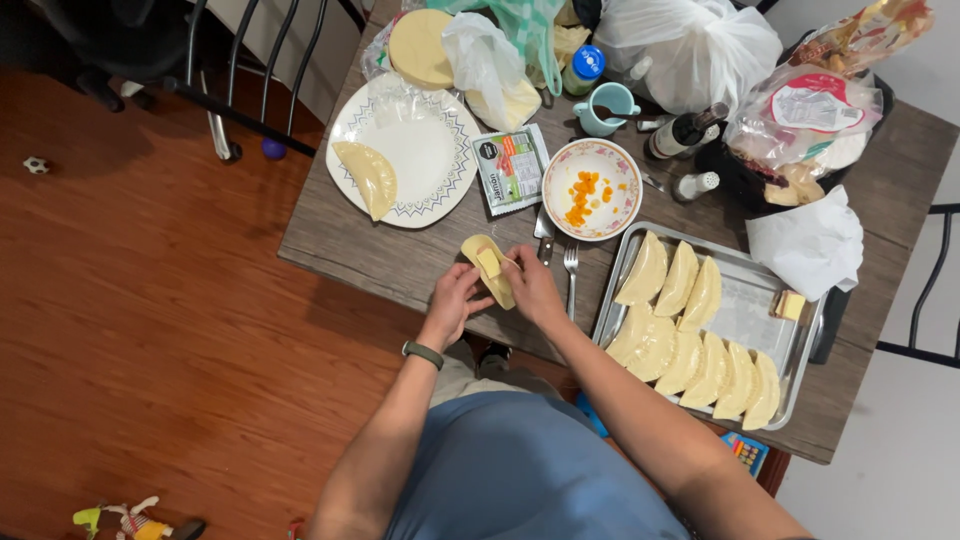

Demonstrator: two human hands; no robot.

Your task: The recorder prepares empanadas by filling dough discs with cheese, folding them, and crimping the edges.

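Note:
A pale round of dough (487, 268) with a yellow cheese piece on it rests between my hands above the wooden table (340, 245). My left hand (455, 296) cups its lower left edge. My right hand (532, 285) grips its right side, fingertips on the filling. A metal tray (745, 310) to the right holds several folded half-moon pastries (690, 330). A patterned white plate (420, 145) at the back left carries one folded pastry (367, 177).
A bowl (592, 189) with orange bits, a fork (571, 275), a green ham packet (511, 168), a stack of dough discs (420, 45), a blue mug (607, 107), bottles and plastic bags crowd the table's far side. A white napkin (808, 245) lies by the tray.

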